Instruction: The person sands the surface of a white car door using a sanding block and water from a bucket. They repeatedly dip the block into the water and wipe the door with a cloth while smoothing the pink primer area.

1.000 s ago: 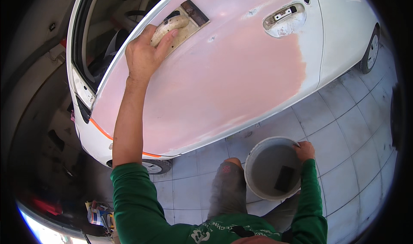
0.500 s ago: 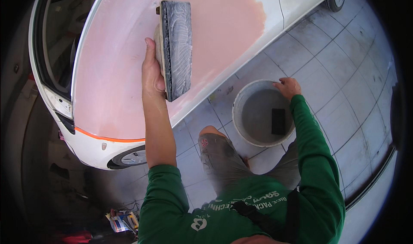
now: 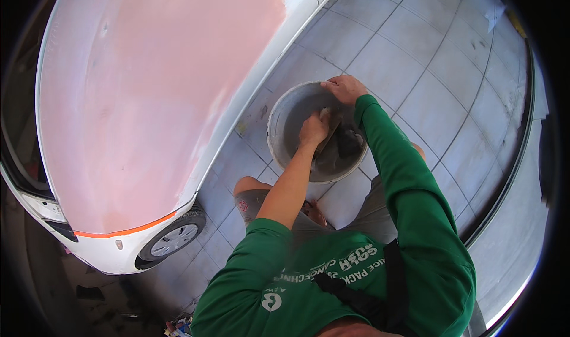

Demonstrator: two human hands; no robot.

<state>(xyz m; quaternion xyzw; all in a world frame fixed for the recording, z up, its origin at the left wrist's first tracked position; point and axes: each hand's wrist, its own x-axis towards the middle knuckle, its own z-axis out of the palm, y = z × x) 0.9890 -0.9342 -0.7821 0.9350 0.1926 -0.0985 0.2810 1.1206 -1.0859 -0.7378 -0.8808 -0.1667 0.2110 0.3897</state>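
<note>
My left hand [image 3: 315, 128] reaches down into a round grey bucket [image 3: 276, 120] and is closed on a long sanding block [image 3: 328, 138]. The block is tilted on edge in the murky grey water [image 3: 297, 118], and part of it is hidden by the hand. Beside it in the water shows a dark shape [image 3: 351, 142], blurred. My right hand [image 3: 345, 89] is closed over the bucket's far rim.
A white car's side panel [image 3: 160, 87], largely covered in smoothed pink, stands to the left. Orange tape [image 3: 127, 233] runs along its lower end, above a wheel [image 3: 175, 242]. The floor [image 3: 409, 70] is pale tile. My knees flank the bucket.
My left hand has brought the sanding block from in front of the pink panel down into the bucket. The right hand stays on the rim. The whole view has shifted toward the right.
</note>
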